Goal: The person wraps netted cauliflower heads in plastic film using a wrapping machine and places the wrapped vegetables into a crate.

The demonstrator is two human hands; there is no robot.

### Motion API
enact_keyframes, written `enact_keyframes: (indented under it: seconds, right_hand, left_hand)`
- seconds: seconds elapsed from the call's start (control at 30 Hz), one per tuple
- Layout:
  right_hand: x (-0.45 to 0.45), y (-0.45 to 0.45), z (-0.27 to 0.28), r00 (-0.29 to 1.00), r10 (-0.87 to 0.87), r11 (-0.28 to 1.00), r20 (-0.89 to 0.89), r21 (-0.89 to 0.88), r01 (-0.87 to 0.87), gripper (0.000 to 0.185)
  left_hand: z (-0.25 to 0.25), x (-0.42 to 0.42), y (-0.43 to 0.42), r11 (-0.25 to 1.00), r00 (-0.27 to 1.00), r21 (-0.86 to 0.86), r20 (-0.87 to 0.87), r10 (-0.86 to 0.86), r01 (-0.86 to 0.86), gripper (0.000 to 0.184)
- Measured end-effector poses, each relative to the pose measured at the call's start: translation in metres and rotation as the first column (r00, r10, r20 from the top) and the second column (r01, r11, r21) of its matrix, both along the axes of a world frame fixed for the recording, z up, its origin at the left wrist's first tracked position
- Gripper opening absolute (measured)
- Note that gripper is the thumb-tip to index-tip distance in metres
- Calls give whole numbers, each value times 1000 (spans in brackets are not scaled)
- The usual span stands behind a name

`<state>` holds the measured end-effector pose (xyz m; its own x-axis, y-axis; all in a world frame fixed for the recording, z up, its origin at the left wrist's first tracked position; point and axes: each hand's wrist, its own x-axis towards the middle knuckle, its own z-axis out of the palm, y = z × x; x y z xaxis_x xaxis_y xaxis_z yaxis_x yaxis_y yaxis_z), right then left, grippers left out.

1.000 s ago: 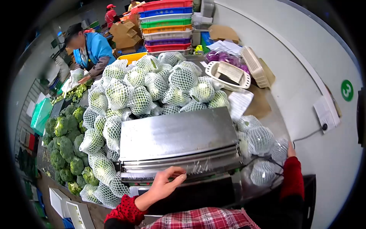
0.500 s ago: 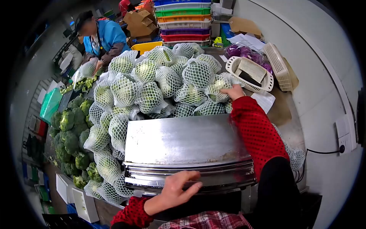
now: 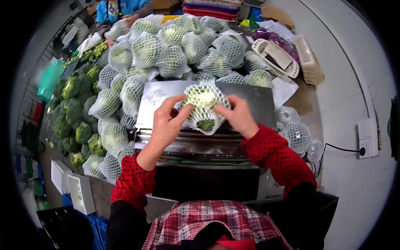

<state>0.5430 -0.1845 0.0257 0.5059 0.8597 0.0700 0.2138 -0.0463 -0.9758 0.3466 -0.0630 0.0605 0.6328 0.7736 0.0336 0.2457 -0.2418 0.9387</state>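
A broccoli head in a white foam net (image 3: 205,104) is held over the near part of a steel-topped machine (image 3: 166,91). Pale cut stalks show through the mesh, and dark green florets show at its near end. My left hand (image 3: 168,118) grips its left side with thumb and fingers. On the right side, my right hand (image 3: 239,116) closes on the same netted head. Behind the steel top rises a large heap of netted broccoli heads (image 3: 148,50), which also runs down the machine's left side.
Bare broccoli heads (image 3: 73,110) are piled at the left. A white plastic basket (image 3: 275,56) stands at the right behind, near a paper sheet (image 3: 284,91). More netted heads (image 3: 296,135) lie right of the machine. Across the heap is a co-worker in blue (image 3: 110,12).
My right hand has come from the heap to the machine's front with a netted broccoli head. My left hand has risen to join it. The view has tilted downward.
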Motion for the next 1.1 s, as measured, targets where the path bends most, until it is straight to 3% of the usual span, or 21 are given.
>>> enact_keyframes:
  seconds: [0.07, 0.13, 0.2, 0.23, 0.27, 0.3, 0.37, 0.47, 0.5, 0.53, 0.6, 0.67, 0.73, 0.8, 0.87, 0.93, 0.97, 1.0, 1.03, 1.07, 1.1]
  right_hand:
    - [-24, 5, -10, 998, -62, 995, 31, 77, 59, 41]
    - [-24, 8, 1, 996, -55, 998, 68, -24, 56, 47]
    - [-20, -6, 23, 958, -1, 999, 288, -46, 15, 54]
    - [-18, -29, 38, 968, -85, 981, 237, -153, 123, 54]
    - [-2, -54, 33, 925, -96, 981, 367, -121, 150, 50]
    - [4, -81, 40, 940, -38, 964, 339, -235, 124, 43]
    - [0, -120, 27, 796, 119, 835, 593, -493, 243, 43]
    - [-22, -112, 22, 749, 291, 682, 595, -678, 274, 39]
    - [-25, -104, 19, 806, 250, 736, 536, -647, 201, 38]
    - [-26, -98, 12, 858, 216, 785, 466, -605, 131, 37]
    - [-31, -95, 0, 931, 81, 904, 357, -419, 82, 29]
    - [-31, -126, 36, 991, 21, 852, -130, -516, -86, 22]
    - [-50, -158, 73, 799, -163, 868, -578, -469, -162, 22]
    - [-44, -137, 108, 833, -97, 988, -545, -154, 14, 24]
    - [-31, -108, 134, 817, 58, 947, -573, 291, 137, 29]
    - [25, -56, 117, 904, -1, 933, -428, 325, 155, 22]
    - [43, -33, 75, 986, -142, 978, 89, 164, 126, 15]
    - [61, -11, 34, 778, -223, 967, 587, 35, 251, 12]
    - [59, -5, 2, 677, -123, 967, 726, -66, 246, 16]
    - [42, -6, -4, 606, -58, 969, 793, -102, 227, 13]
    - [35, -6, -18, 582, -81, 985, 809, -26, 173, 12]
  left_hand:
    - [-12, -16, 12, 996, 989, -56, 136, -66, 74, 36]
    - [-15, -22, 22, 985, 990, -134, 111, -91, 106, 38]
    - [-17, -29, 18, 1000, 985, 23, 174, -23, 20, 38]
    - [-15, -43, 19, 982, 996, 187, 91, 11, -27, 39]
    - [-14, -66, 22, 934, 998, 350, 17, 62, -64, 40]
    - [-22, -92, 27, 780, 976, 624, -138, 171, -49, 38]
    - [-35, -134, 28, 606, 821, 788, -415, 392, 108, 37]
    - [-48, -136, 26, 628, 795, 758, -487, 362, 178, 46]
    - [-38, -123, 25, 792, 698, 550, -675, 237, 264, 44]
    - [-45, -114, 27, 837, 696, 481, -694, 182, 261, 42]
    - [-48, -111, 25, 819, 808, 547, -554, 199, 173, 35]
    - [-24, -139, 25, 990, 903, 18, -413, -120, 140, 30]
    - [25, -157, 4, 942, 942, -328, -288, -172, 72, 27]
    - [77, -140, 10, 942, 998, -337, -56, -38, 17, 28]
    - [99, -102, 49, 998, 950, -65, 312, 1, 20, 28]
    - [77, -36, 100, 840, 961, 525, 276, -15, -137, 29]
    - [44, -14, 116, 602, 996, 797, -2, 85, -49, 22]
    - [12, 2, 126, 315, 935, 939, -229, 270, 139, 15]
    - [-6, 6, 116, 363, 908, 890, -364, 207, 274, 7]
    - [-17, 9, 105, 390, 866, 832, -478, 143, 395, 22]
    - [-16, 10, 101, 203, 931, 909, -362, -49, 364, 38]
